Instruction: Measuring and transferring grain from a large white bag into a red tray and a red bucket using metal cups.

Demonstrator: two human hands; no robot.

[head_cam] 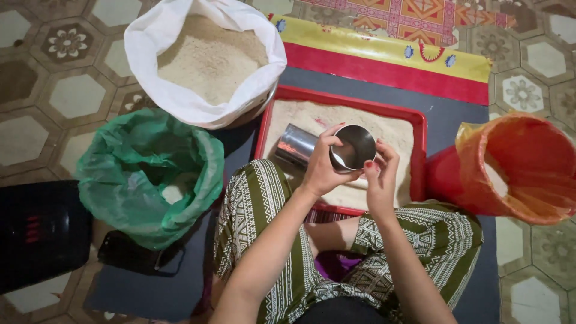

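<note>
Patterned trousers [264, 210] nearest; left hand [324, 165] grips steel cup [327, 147], right hand [379, 171] pinching rim; cup contents unclear.

— What is the person wearing?
— Loose trousers [264, 204] in olive green, printed with white bands of zigzags, stripes and small geometric figures.
— Sleeves?
— None show; both forearms are bare to the elbow.
— Anything on the hands?
— The left hand [321, 165] and right hand [381, 174] have fingernails painted red. No rings or bracelets visible.
</note>
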